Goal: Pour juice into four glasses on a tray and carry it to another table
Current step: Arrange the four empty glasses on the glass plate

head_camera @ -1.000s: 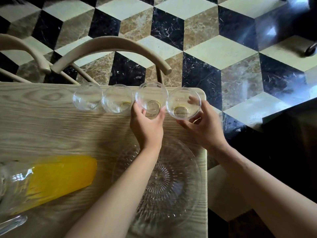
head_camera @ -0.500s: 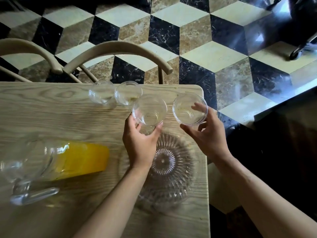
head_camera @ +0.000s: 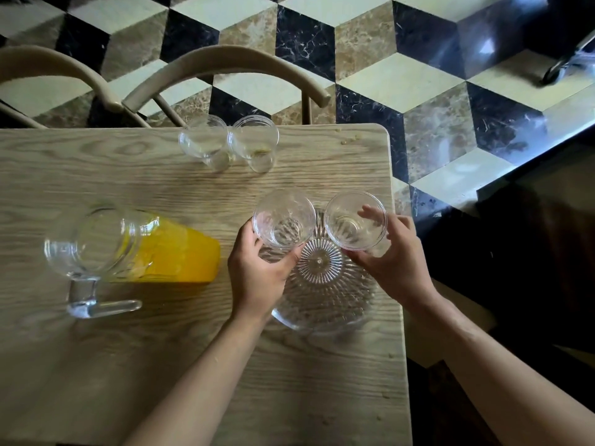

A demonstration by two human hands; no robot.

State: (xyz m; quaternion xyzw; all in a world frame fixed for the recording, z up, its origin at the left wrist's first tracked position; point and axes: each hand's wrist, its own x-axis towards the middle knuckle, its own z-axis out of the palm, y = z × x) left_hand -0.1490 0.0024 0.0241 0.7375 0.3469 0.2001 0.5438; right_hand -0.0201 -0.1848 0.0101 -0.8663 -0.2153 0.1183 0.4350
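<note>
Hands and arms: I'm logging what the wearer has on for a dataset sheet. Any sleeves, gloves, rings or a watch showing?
Both arms are bare right up to the frame edge, with no sleeve showing. The left hand and right hand wear no gloves, and no rings, watch or bracelet show on the fingers or wrists. The nails look short and unpainted, though the picture is dim.

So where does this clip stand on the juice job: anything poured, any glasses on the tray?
Early. Nothing is poured: the pitcher of orange juice stands untouched on the table. In hand: the left hand and right hand each hold an empty glass, left glass and right glass, over the clear tray. Left: two far glasses still off the tray, all pouring, the carry.
</note>
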